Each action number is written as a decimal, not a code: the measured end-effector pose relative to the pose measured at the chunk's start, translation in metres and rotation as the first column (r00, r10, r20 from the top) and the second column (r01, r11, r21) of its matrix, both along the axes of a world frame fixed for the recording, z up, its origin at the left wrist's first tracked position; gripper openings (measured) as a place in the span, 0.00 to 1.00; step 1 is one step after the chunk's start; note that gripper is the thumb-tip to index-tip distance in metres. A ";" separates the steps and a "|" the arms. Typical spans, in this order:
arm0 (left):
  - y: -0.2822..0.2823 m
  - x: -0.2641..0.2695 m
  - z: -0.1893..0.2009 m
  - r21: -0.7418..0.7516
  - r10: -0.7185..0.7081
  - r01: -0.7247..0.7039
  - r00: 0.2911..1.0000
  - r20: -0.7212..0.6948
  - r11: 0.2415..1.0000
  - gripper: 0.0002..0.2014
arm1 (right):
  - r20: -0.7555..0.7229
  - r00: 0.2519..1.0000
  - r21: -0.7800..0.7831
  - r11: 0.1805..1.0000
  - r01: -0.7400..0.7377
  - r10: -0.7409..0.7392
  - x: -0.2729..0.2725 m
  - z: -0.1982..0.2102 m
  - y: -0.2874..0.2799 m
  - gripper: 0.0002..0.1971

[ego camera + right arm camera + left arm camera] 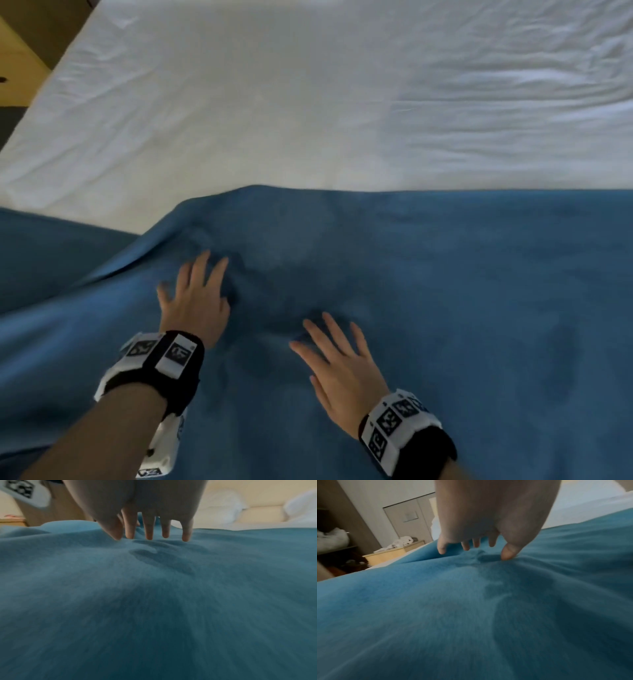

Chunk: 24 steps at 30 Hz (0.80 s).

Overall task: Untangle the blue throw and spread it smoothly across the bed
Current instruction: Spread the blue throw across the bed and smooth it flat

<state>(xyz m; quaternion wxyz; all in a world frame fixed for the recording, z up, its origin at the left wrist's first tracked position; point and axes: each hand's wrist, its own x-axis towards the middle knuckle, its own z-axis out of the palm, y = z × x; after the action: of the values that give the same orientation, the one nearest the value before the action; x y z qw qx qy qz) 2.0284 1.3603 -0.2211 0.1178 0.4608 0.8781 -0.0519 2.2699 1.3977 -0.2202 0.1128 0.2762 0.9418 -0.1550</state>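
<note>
The blue throw [445, 291] covers the near half of the bed, over the white sheet [274, 102]. Its far edge runs straight on the right and bulges up in a soft hump left of centre. My left hand [197, 294] lies flat on the throw just below that hump, fingers spread and straight. My right hand [337, 363] lies palm down on the throw nearer to me, fingers spread. In the left wrist view the fingertips [508, 553] press into the throw [453, 608], with small creases around them. In the right wrist view the straight fingertips [149, 534] touch the throw [154, 601].
A light wooden nightstand [17, 68] stands beyond the bed's far left corner, and in the left wrist view this nightstand [392, 555] carries white cloth. White pillows [223, 507] lie at the head of the bed. The sheet is wrinkled at the far right.
</note>
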 end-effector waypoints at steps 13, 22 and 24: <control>-0.202 0.094 0.002 0.023 -0.171 0.170 0.971 0.168 0.985 0.34 | 0.174 0.941 0.071 0.957 0.282 -0.290 0.126 0.003 -0.142 0.31; -0.303 0.107 0.011 -0.095 -0.215 0.225 0.971 0.109 0.970 0.37 | 0.131 0.950 -0.010 0.958 0.286 -0.282 0.126 0.000 -0.223 0.44; -0.319 0.102 0.016 -0.134 -0.285 0.290 0.957 0.054 0.948 0.39 | 0.158 0.956 -0.035 0.966 0.256 -0.248 0.115 -0.002 -0.236 0.47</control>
<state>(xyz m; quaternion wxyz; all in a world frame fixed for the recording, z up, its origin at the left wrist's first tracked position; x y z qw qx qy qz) 2.1300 1.0409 -0.2055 0.1562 0.5752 0.7936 -0.1222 2.3845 1.1617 -0.2222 0.1713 0.4019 0.8828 -0.1723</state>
